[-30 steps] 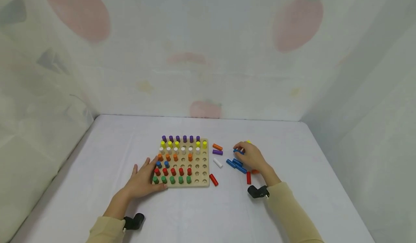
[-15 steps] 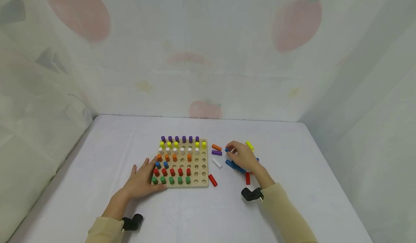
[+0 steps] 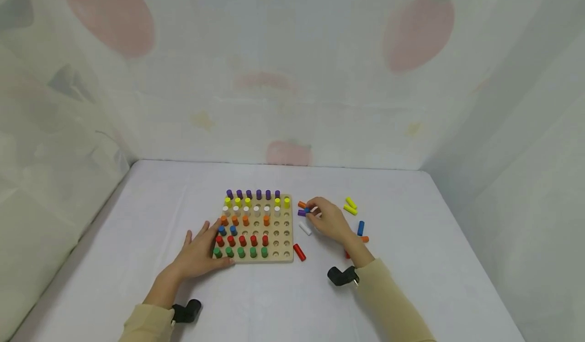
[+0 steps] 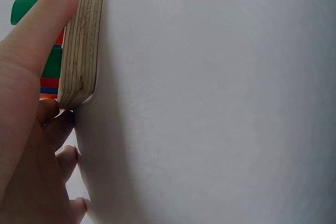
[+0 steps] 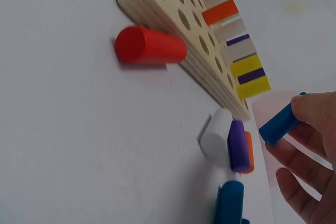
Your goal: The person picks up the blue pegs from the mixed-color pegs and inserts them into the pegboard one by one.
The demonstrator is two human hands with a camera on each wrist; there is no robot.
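A square wooden pegboard [image 3: 281, 258] stands on the table with rows of coloured pegs upright in its holes. My left hand [image 3: 198, 258] rests at its near left corner, fingers spread along the left side. In the left wrist view the straight left thumb [image 4: 44, 27] touches the board's front edge beside the green pegs. Right of the board, my right hand [image 3: 331, 223] pinches a blue peg [image 5: 279, 124] between thumb and fingers. That peg is tilted, above the table. Below it in the head view lie a purple peg [image 3: 301, 213] and an orange peg [image 3: 302, 205].
A white peg [image 3: 305, 228] and a red peg [image 3: 299, 252] lie beside the board's right edge. Farther right are two yellow pegs [image 3: 350, 209], a blue peg [image 3: 361, 228] and an orange peg [image 3: 364, 239]. The right forearm hides part of another red peg [image 3: 347, 254].
My right hand has moved left toward the board with the blue peg, uncovering the yellow pegs and covering the loose blue ones. The left hand has stayed at the corner.
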